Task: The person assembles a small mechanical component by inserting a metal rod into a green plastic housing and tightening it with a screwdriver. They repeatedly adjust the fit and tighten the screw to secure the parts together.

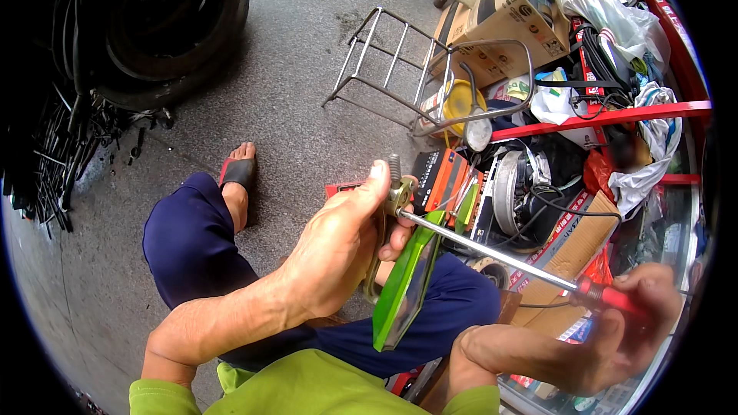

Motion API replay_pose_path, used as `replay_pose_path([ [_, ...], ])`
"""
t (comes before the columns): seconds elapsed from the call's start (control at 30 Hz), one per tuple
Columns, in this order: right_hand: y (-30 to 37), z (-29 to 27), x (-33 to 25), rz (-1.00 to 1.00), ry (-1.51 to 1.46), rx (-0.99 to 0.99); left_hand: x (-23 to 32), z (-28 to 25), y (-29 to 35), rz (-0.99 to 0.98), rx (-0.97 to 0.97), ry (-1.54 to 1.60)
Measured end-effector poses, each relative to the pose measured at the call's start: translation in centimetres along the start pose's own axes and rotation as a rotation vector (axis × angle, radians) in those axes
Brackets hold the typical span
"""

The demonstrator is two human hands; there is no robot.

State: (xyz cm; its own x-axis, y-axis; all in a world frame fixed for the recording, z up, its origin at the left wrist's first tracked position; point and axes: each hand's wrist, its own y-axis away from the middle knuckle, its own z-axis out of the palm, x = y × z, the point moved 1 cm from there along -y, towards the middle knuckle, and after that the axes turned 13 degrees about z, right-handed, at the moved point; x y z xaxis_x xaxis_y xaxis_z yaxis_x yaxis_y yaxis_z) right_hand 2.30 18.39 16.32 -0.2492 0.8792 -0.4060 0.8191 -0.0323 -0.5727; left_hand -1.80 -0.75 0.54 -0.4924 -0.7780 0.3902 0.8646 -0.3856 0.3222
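My left hand [338, 246] grips a small metal bracket part [397, 194] with a bolt sticking up from it, held above my lap. A flat green plastic panel [406, 283] hangs down from that part, just right of my left palm. My right hand [615, 330] is closed around the red handle of a long screwdriver [492, 250]. Its steel shaft runs up and left, and its tip meets the metal part by my left fingers.
A red metal rack [615, 115] on the right is crammed with cardboard boxes [507, 15], plastic bags, cables and parts. A wire frame [384, 61] stands on the concrete floor ahead. A tyre [161, 23] and metal rods lie at far left. My sandalled foot [238, 173] rests on the floor.
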Motion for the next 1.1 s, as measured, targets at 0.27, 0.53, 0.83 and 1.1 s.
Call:
replay_pose_path([
  [0.27,0.0,-1.2,1.3,0.187,-0.044,0.186,0.0,-0.1,0.0,-0.049,-0.044,0.017],
  [0.53,-0.4,0.8,-1.1,0.073,0.052,-0.028,0.0,0.4,-0.1,-0.059,0.104,-0.025],
  [0.83,-0.1,2.2,-1.8,0.037,-0.053,-0.037,-0.5,0.0,-0.2,-0.12,0.157,-0.008],
  [1.1,0.3,0.4,-1.8,0.081,0.013,-0.132,-0.7,0.1,-0.1,-0.152,0.133,-0.067],
])
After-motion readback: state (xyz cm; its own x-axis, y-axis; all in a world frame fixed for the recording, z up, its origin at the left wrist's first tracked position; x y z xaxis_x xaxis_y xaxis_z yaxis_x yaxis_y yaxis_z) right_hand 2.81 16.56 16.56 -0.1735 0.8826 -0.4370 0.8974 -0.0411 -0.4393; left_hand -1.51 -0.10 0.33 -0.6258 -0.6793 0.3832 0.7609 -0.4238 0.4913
